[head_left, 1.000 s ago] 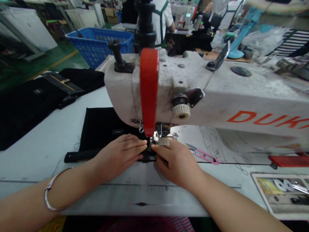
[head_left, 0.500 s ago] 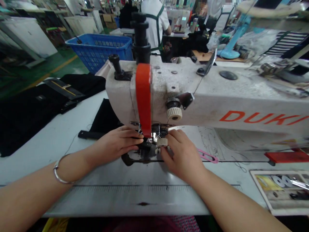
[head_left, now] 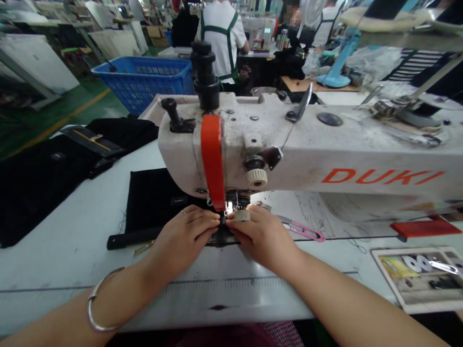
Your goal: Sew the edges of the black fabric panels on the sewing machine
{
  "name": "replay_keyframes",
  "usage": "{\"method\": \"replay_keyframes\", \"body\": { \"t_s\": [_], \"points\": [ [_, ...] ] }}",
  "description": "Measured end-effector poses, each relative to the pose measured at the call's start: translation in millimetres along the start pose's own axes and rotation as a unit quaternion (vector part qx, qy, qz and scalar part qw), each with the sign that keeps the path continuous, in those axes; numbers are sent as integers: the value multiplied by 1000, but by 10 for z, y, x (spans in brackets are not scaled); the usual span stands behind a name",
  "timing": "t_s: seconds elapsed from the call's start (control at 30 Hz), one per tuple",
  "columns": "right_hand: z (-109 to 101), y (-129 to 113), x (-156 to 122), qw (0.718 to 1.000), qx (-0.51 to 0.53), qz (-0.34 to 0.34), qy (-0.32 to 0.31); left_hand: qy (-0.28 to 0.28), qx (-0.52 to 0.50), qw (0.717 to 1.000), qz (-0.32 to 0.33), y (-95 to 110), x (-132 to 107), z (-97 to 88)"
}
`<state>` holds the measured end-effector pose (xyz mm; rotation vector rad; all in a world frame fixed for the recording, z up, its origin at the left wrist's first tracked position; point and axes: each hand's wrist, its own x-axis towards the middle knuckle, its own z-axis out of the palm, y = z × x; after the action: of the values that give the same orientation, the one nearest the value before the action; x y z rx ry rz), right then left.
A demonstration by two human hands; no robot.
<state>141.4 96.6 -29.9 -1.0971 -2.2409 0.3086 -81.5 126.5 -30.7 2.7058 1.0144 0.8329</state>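
Note:
My left hand point(head_left: 184, 236) and my right hand point(head_left: 262, 236) meet fingertip to fingertip under the needle of a white sewing machine point(head_left: 307, 159), just below its red guard point(head_left: 212, 159). Both hands pinch and press the edge of a black fabric piece point(head_left: 152, 202) at the presser foot. The piece spreads flat to the left of the needle, and a black strap point(head_left: 126, 238) runs along its near edge. My left hand wears a ring, and a silver bangle point(head_left: 96, 308) sits on that wrist. The needle point itself is hidden behind my fingers.
Pink thread snips point(head_left: 304, 230) lie right of my right hand. A tray of small parts point(head_left: 415, 274) sits at the near right. More black fabric point(head_left: 36, 178) is piled at the left, with a blue basket point(head_left: 144, 82) behind. A person in a white shirt point(head_left: 220, 33) works beyond.
Half a second ago the black piece was swung back and angled. It now lies square to the left of the needle again, and both hands have drawn slightly toward me.

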Motion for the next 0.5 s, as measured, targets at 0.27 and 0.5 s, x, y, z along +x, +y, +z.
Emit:
{"method": "replay_keyframes", "body": {
  "t_s": [0.27,0.5],
  "points": [
    [39,-17,11,1000,-22,6,15,3,-14,1000,15,-42,55,2],
    [78,37,66,999,-43,9,28,-15,-15,1000,-6,-139,186,-10]
  ]
}}
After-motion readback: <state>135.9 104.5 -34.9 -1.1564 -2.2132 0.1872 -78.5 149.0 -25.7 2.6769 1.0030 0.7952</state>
